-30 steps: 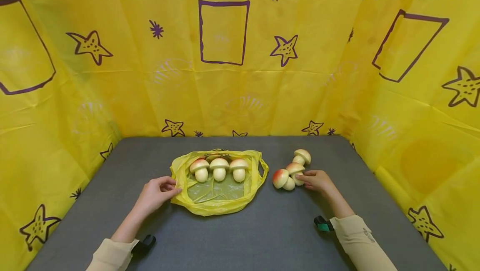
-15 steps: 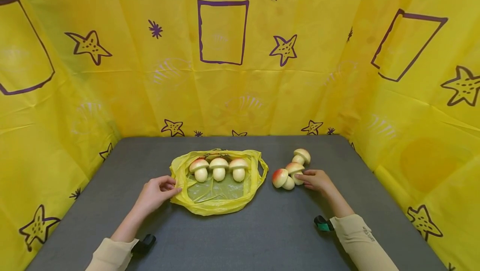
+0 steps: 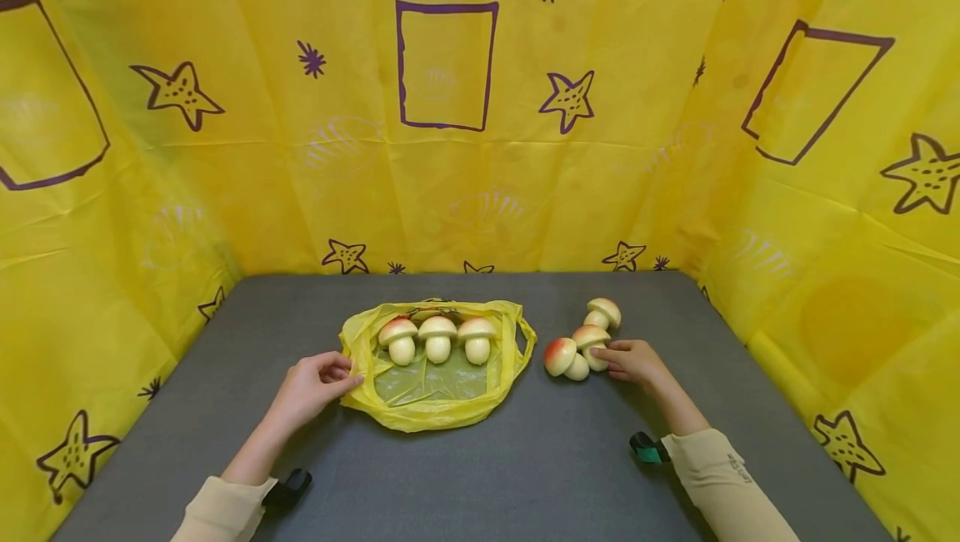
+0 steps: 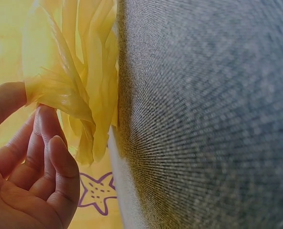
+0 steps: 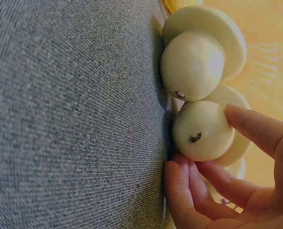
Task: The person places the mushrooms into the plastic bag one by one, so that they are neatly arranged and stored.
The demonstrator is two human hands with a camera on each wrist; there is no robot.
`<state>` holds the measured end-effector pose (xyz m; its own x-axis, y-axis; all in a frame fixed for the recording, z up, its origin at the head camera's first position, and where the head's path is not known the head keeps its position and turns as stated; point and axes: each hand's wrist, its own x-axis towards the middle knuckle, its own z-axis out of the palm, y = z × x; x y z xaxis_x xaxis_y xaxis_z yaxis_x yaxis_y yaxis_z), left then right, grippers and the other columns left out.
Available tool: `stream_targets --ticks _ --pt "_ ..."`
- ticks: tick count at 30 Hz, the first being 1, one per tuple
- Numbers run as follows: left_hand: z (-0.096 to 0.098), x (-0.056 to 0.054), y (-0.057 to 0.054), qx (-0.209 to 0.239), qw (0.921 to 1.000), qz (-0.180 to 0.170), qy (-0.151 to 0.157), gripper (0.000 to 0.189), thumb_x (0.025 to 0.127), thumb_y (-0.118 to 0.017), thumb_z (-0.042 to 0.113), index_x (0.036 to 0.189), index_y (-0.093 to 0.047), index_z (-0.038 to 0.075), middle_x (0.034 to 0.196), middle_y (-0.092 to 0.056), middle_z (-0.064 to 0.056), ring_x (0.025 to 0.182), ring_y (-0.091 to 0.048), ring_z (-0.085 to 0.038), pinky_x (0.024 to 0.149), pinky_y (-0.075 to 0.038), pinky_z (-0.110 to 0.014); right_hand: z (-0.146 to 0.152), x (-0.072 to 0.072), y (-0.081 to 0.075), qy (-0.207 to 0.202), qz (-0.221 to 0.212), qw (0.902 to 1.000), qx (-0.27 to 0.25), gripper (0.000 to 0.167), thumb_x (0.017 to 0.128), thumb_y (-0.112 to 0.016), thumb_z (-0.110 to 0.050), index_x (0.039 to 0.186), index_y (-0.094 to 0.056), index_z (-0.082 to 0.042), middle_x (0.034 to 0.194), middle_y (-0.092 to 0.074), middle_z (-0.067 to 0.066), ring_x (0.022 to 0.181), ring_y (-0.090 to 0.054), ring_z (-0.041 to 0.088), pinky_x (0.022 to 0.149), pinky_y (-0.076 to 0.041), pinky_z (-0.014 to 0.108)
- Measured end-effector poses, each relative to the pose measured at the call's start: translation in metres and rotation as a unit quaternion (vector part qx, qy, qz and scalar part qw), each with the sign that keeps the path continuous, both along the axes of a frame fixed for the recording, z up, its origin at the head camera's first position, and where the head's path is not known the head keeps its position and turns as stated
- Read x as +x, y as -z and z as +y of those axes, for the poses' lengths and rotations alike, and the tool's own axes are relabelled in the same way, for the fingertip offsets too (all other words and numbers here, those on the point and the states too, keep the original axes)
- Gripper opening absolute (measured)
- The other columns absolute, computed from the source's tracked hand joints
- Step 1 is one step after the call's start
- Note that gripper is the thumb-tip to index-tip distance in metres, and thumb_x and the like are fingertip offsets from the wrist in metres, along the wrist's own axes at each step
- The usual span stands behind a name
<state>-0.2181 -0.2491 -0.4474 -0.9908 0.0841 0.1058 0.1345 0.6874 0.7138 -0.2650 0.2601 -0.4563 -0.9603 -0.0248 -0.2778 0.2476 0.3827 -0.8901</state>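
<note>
In the head view my left hand point(image 3: 311, 389) pinches the left rim of a yellow plastic bag point(image 3: 431, 419). Thumb and fingertips hold the film of the bag point(image 4: 60, 81) in the left wrist view. Three toy mushrooms point(image 3: 438, 328) with pale stems and reddish caps lie in a row inside its opening. To the right of the bag, my right hand point(image 3: 636, 361) holds the stem of a toy mushroom point(image 5: 203, 131) between thumb and fingers, low at the table. Another mushroom point(image 3: 559, 356) leans against it on the left, and one more point(image 3: 604, 311) lies just behind.
A grey cloth-covered table point(image 3: 510, 484) lies under everything. Yellow sheets point(image 3: 510, 192) with purple starfish drawings enclose it at the back and both sides. The bag's handle loop point(image 3: 528, 333) sticks out towards the loose mushrooms.
</note>
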Motion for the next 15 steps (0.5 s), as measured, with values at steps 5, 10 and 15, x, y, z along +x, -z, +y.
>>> stream_targets --ticks 5,10,15 --pt "0.000 0.000 0.000 -0.001 1.0000 0.001 0.000 0.031 0.079 -0.077 0.028 0.096 -0.066 0.004 0.082 -0.066 -0.004 0.070 -0.057 -0.012 0.058 -0.046 -0.023 0.005 0.001 0.001 -0.006 0.004 0.9998 -0.016 0.073 0.086 -0.069 -0.028 0.130 -0.038 0.021 0.116 -0.057 0.030 0.090 -0.065 0.021 0.082 -0.054 0.035" --pt "0.000 0.000 0.000 -0.001 1.0000 -0.002 -0.003 0.032 0.079 -0.077 0.029 0.096 -0.066 0.004 0.082 -0.066 -0.004 0.071 -0.057 -0.012 0.058 -0.046 -0.023 0.007 0.006 -0.008 0.001 0.016 0.9994 -0.031 0.082 0.080 -0.075 -0.035 0.128 -0.040 0.022 0.101 -0.062 0.021 0.076 -0.065 0.012 0.072 -0.055 0.029" --pt "0.000 0.000 0.000 -0.001 1.0000 -0.008 -0.005 0.033 0.079 -0.077 0.029 0.097 -0.066 0.003 0.083 -0.066 -0.004 0.072 -0.057 -0.013 0.059 -0.046 -0.023 0.002 0.011 -0.018 0.025 0.014 0.9996 -0.009 0.071 0.086 -0.070 -0.027 0.129 -0.040 0.021 0.103 -0.062 0.017 0.078 -0.066 0.011 0.075 -0.055 0.030"
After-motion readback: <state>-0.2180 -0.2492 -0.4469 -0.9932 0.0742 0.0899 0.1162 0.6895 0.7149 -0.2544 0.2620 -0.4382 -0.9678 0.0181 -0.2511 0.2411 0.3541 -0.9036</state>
